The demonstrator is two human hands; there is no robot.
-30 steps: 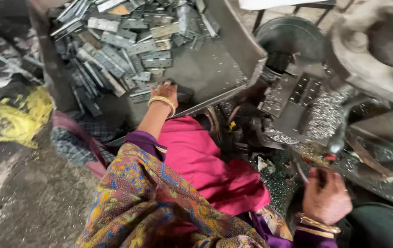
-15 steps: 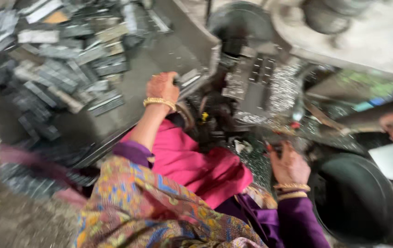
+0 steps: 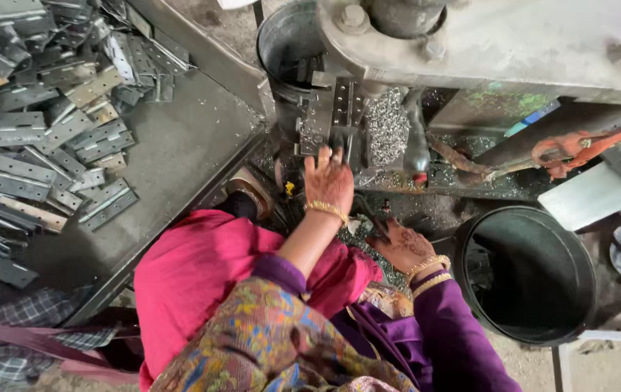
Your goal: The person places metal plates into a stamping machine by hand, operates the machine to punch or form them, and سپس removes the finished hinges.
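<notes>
My left hand (image 3: 329, 180), with a gold bangle on the wrist, reaches forward to the press machine's drilled fixture (image 3: 341, 101). Its fingertips pinch a small metal plate (image 3: 323, 136) at the fixture's lower end. My right hand (image 3: 400, 245), patterned with henna and wearing two bangles, lies low beside my knee on metal chips. Its fingers are curled downward, and whatever is under them is hidden. A heap of bright metal shavings (image 3: 387, 129) sits just right of the fixture.
A steel tray (image 3: 180, 145) on the left holds several grey hinge plates (image 3: 42, 138). A black bucket (image 3: 532, 272) stands at the right, and a metal pail (image 3: 289, 43) stands behind the fixture. The machine's heavy frame (image 3: 499, 40) overhangs the top. My pink clothing (image 3: 201, 283) fills the middle.
My left hand has left the tray of hinge plates and moved right to the fixture. My right hand has shifted left, closer to my knee. The camera view has swung right.
</notes>
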